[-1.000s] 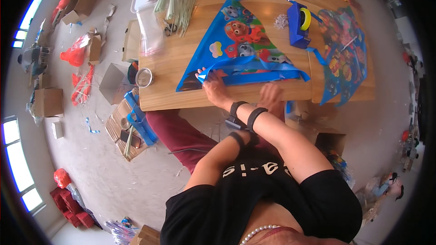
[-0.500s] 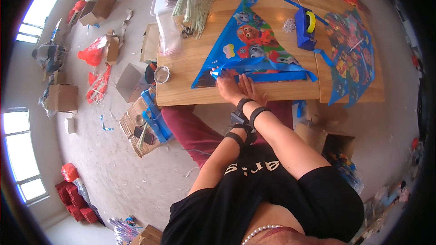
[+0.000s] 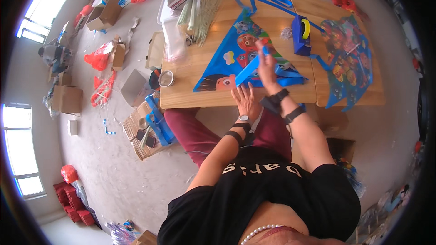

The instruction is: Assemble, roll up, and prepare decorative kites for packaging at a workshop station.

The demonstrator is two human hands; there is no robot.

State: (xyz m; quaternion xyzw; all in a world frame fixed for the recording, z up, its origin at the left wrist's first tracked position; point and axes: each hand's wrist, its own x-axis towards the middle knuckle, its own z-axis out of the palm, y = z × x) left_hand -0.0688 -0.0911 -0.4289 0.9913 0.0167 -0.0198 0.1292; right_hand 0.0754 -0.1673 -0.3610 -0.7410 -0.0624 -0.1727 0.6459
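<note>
A triangular blue kite sail (image 3: 218,66) printed with cartoon figures lies on the wooden table, its wide side along the near edge. My left hand (image 3: 247,103) rests at that near side, fingers spread, its fingertips on the sail's edge. My right hand (image 3: 268,70) is raised over the middle of the sail, somewhat blurred. Its fingers close on a blue ribbon (image 3: 247,73), which slants down from them toward my left fingertips. More of the ribbon lies across the sail's right corner, partly hidden by my right hand.
A blue tape dispenser (image 3: 298,34) with a yellow core stands right of the sail. Beyond it lies another printed kite sheet (image 3: 349,68). Thin pale rods (image 3: 206,11) lie at the back left. Near the left edge sits a round clear container (image 3: 166,78) on the wooden table (image 3: 181,100).
My right hand has moved from the sail's near edge up and to the right, lifting the ribbon. My left hand has uncrossed from it and lies spread. A printed face now shows at the near-left corner.
</note>
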